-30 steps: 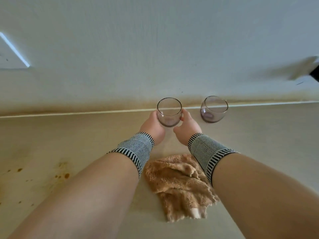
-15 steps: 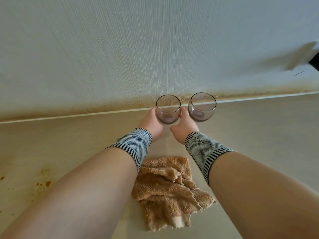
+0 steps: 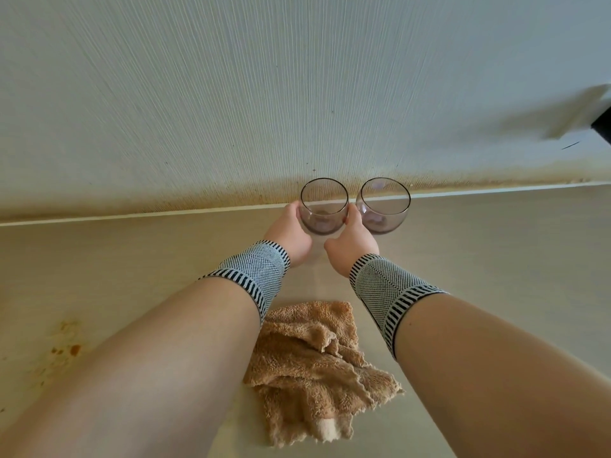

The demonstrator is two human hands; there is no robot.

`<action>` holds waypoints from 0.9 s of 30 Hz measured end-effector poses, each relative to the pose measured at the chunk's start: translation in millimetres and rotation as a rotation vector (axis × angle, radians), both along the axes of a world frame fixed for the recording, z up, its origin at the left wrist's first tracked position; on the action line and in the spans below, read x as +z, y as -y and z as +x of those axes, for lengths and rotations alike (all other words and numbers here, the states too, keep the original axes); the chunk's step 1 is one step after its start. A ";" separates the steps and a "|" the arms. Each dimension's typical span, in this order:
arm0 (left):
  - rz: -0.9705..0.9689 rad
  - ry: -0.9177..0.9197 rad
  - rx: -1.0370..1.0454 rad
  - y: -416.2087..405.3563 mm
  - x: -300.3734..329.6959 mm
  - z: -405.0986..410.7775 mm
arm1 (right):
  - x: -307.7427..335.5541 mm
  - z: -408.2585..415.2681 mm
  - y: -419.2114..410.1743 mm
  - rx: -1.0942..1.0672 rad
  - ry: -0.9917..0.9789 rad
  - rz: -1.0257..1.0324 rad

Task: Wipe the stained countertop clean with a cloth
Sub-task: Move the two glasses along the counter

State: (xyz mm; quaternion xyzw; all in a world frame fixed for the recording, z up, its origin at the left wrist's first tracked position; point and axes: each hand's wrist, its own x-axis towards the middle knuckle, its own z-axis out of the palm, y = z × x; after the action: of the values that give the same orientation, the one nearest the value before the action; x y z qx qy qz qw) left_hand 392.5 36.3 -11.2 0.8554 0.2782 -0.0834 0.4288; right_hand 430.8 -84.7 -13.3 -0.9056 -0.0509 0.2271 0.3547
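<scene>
Pushed left glass (image 3: 324, 209) back beside right glass (image 3: 383, 206) at wall; both hands, left hand (image 3: 291, 236) & right hand (image 3: 352, 246), cupping it, fingertips hidden. Terry cloth (image 3: 317, 368) lies crumpled on countertop (image 3: 496, 259) betw forearms, soft, light; grab bunched middle. Stains (image 3: 66, 352) left

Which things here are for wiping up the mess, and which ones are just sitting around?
For the wiping job:
brown cloth, lying crumpled on the countertop
orange stains at the left

Just in the way:
left glass, with both the left hand and right hand on it
right glass beside it, by the wall
</scene>
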 end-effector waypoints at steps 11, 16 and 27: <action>0.097 -0.059 0.022 3.9 2.3 -16.0 | 7.5 -10.7 9.6 0.018 -0.031 -0.045; 0.254 -0.091 0.060 -1.7 7.1 -58.8 | 9.6 -38.1 17.4 0.107 0.122 -0.051; 0.503 -0.244 -0.126 -3.4 -10.7 -147.7 | -4.5 -123.9 20.6 0.856 0.205 -0.265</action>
State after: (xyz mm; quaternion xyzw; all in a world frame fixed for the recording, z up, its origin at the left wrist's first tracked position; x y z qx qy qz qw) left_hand 244.7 39.7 -21.8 0.9342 0.2861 -0.1403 0.1605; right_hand 306.8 -105.3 -17.8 -0.8585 -0.4255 0.2671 0.1031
